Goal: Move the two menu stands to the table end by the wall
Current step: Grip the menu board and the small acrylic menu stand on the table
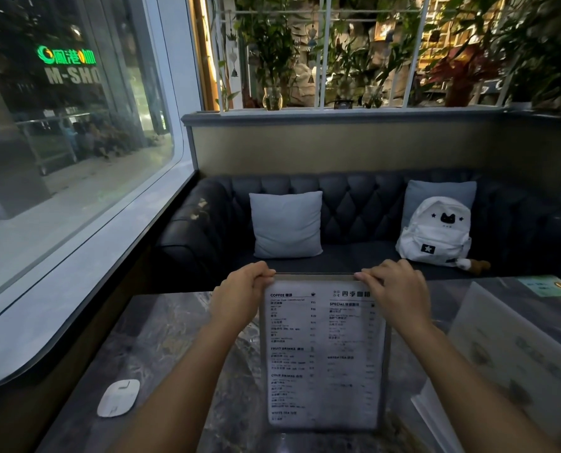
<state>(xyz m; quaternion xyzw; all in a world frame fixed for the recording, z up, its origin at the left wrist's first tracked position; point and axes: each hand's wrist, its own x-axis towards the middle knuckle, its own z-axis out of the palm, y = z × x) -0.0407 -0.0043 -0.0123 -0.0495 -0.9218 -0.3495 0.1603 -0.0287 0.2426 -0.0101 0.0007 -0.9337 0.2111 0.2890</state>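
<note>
A clear acrylic menu stand with a white printed drinks list stands upright over the dark marble table, facing me. My left hand grips its top left corner and my right hand grips its top right corner, fingers curled over the upper edge. I cannot tell whether its base touches the table. A second menu stand, pale with faint green pictures, leans at the right side of the table, untouched.
A white oval device lies near the table's left edge, by the window ledge. Beyond the table is a dark tufted sofa with a pale cushion and a white backpack. A green card lies at the far right.
</note>
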